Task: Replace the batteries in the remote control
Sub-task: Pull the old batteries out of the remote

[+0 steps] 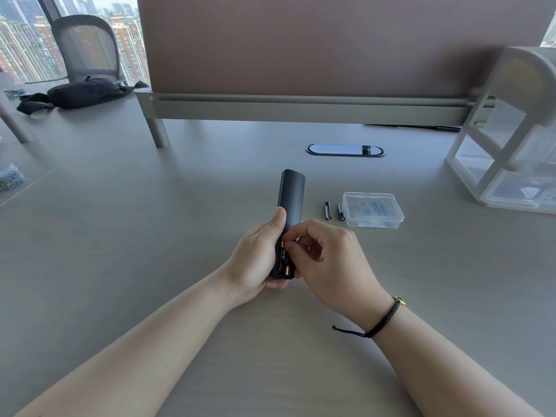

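A black remote control is held back side up above the grey desk, its far end pointing away from me. My left hand grips its near end from the left, thumb along the edge. The battery bay at the near end is uncovered, and a black and gold battery lies in it. My right hand has its fingers curled over the bay, fingertips pinching that battery's upper end. Two dark batteries lie loose on the desk to the right. The bay's cover is not visible.
A small clear plastic box sits beside the loose batteries. A white clear-drawer organiser stands at the right. A brown divider panel runs across the back, with a cable grommet before it. A black bag lies far left.
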